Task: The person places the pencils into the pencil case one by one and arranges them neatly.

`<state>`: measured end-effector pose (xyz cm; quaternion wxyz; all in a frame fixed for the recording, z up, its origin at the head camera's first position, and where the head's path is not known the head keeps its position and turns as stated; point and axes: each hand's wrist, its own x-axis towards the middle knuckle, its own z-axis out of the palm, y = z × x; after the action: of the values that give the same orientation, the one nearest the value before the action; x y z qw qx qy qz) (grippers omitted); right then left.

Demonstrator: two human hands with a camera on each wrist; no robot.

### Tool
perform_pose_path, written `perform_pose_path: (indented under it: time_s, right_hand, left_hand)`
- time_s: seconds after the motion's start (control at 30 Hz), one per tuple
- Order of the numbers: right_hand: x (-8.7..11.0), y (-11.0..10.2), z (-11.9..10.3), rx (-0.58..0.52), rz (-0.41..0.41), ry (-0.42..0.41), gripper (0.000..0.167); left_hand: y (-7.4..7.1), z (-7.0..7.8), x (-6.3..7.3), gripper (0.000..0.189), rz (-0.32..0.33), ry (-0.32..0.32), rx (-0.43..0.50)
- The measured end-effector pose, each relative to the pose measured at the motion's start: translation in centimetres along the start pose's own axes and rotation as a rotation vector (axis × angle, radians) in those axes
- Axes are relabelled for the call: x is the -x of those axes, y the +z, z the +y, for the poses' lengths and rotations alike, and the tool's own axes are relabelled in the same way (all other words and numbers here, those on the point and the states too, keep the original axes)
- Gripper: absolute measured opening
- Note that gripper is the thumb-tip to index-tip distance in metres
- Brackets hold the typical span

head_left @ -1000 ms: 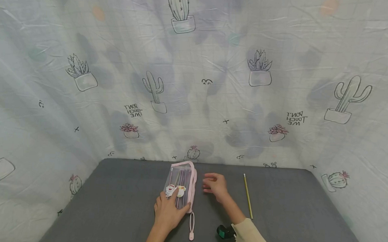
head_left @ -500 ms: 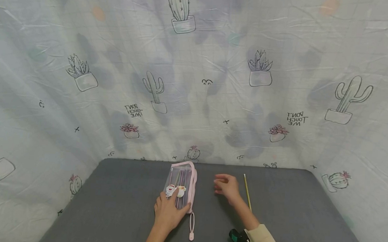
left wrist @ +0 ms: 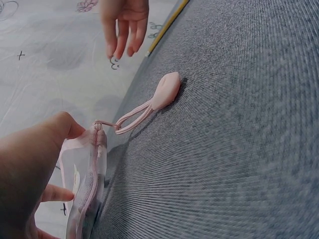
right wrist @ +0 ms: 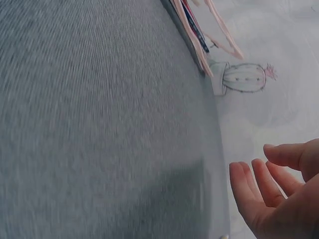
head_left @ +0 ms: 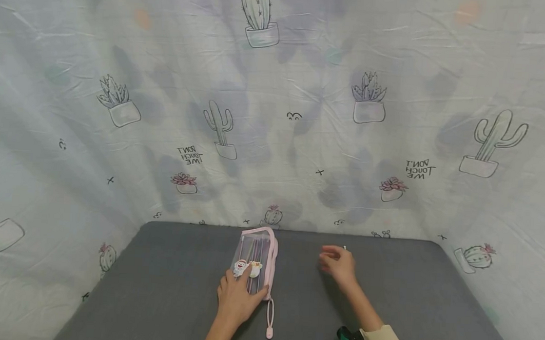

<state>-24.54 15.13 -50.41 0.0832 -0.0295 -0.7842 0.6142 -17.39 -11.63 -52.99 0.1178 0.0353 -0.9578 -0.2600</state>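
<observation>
A clear pencil case point(head_left: 255, 246) with pink trim and cartoon stickers lies on the grey table, several slim pens or pencils showing inside. My left hand point(head_left: 239, 297) rests across its near end, thumb at the pink edge and index finger on a sticker point(left wrist: 76, 181). In the right wrist view the pink edges point(right wrist: 192, 37) stand apart with pens between them. My right hand point(head_left: 340, 266) hovers to the right with loosely bent fingers and nothing in them. It covers most of a yellow pencil, whose white end point(head_left: 344, 247) peeks out; the pencil point(left wrist: 168, 25) shows better in the left wrist view.
A pink zip-pull loop point(head_left: 270, 319) hangs off the case's near corner onto the table point(head_left: 164, 287). Around the table hangs a pale curtain point(head_left: 291, 155) printed with cacti. A black wrist camera point(head_left: 349, 338) sits at my right cuff.
My right hand has moved right, away from the case and over the yellow pencil, hiding most of it. The left hand and the case stay where they were.
</observation>
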Motion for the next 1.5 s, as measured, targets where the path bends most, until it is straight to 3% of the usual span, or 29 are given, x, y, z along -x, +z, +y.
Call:
perform_pose_path:
  time_s: [0.33, 0.57, 0.8, 1.27, 1.5]
  right_hand:
    - [-0.1, -2.5, 0.3, 0.134, 0.075, -0.016, 0.028]
    - [-0.3, -3.9, 0.7, 0.157, 0.143, 0.036, 0.032]
    - [-0.5, -4.8, 1.1, 0.249, 0.171, 0.085, 0.036]
    - [-1.5, -5.1, 1.9, 0.433, 0.073, 0.178, 0.040]
    - [-1.9, -5.2, 1.7, 0.411, 0.032, 0.226, 0.033]
  left_hand:
    - [-0.2, 0.1, 0.1, 0.078, -0.002, 0.000, 0.011]
    - [-0.2, 0.2, 0.0, 0.079, -0.006, 0.001, 0.012]
    - [-0.1, 0.0, 0.0, 0.079, 0.001, 0.007, 0.009]
    - [0.0, -0.1, 0.0, 0.079, 0.006, 0.007, -0.002]
    - [0.0, -0.1, 0.0, 0.079, 0.010, 0.011, 0.001]
